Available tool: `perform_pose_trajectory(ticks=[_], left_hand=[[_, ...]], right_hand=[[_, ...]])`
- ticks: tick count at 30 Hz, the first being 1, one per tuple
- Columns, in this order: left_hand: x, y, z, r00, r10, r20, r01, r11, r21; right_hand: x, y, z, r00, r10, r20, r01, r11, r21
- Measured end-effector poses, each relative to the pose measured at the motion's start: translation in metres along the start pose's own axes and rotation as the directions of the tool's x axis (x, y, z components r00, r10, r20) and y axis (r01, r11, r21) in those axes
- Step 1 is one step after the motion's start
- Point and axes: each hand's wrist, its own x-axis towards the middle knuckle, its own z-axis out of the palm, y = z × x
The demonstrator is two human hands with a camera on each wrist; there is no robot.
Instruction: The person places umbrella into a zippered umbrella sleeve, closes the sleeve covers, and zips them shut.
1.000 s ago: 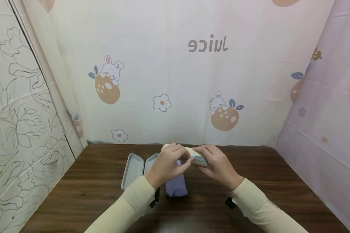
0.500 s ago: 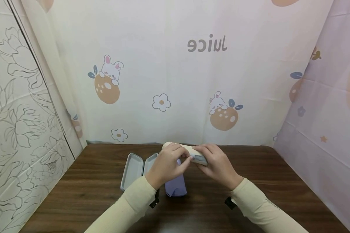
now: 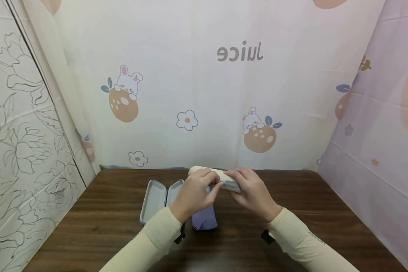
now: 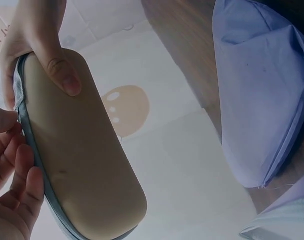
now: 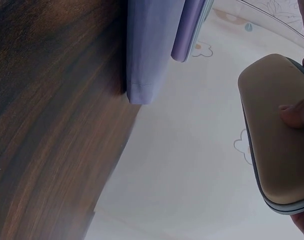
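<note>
A beige hard-shell zip case [image 3: 219,175] with a grey zip edge is held up above the table between both hands. My left hand [image 3: 194,192] has its thumb and finger pinched at the zip edge; in the left wrist view, the zip pull itself is hidden by those fingertips. At the other end, my right hand [image 3: 254,190] grips the case, its thumb lying on the smooth shell in the right wrist view. The shell halves appear closed together. Below the hands lies a purple fabric pouch [image 3: 204,218], partly covered by the left hand.
Left of the pouch, an unfolded case with pale grey insides [image 3: 155,200] lies on the dark wooden table [image 3: 112,204]; its outside looks purple in the right wrist view. Printed curtains [image 3: 204,87] stand behind the table and at both sides.
The hands and the beige case hold almost the same pose throughout. Only a slight leftward drift of the whole head view shows.
</note>
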Motion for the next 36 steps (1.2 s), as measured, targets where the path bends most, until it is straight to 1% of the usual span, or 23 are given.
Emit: perform_pose_trajectory(ticks=[9,16,26,33,36], left_hand=[[-0.0008,0.0033,-0.0002,1.000,-0.006,-0.006,0.007,0.998,0.058],[-0.0005,0.0051,-0.0004,1.000,-0.025,-0.005,0.026,0.995,0.095],[-0.0014,0.0049,0.0003,0.999,-0.041,-0.004,0.041,0.993,0.111],[0.0012,0.0043,-0.0021,0.997,-0.070,-0.012,0.070,0.995,0.065],[0.0012,0.0021,-0.0046,0.997,-0.081,-0.012,0.081,0.994,0.069]], right_hand=[[0.0022,-0.0021,-0.0003,1.000,0.017,0.007,-0.017,1.000,-0.014],[0.0034,-0.0023,-0.0014,1.000,0.024,0.009,-0.024,1.000,-0.019],[0.0032,-0.0013,0.0004,1.000,0.021,0.001,-0.021,1.000,-0.023],[0.0045,-0.0008,-0.0005,1.000,0.019,-0.019,-0.019,1.000,-0.025],[0.0043,0.0003,-0.0024,1.000,0.025,-0.018,-0.026,0.999,-0.020]])
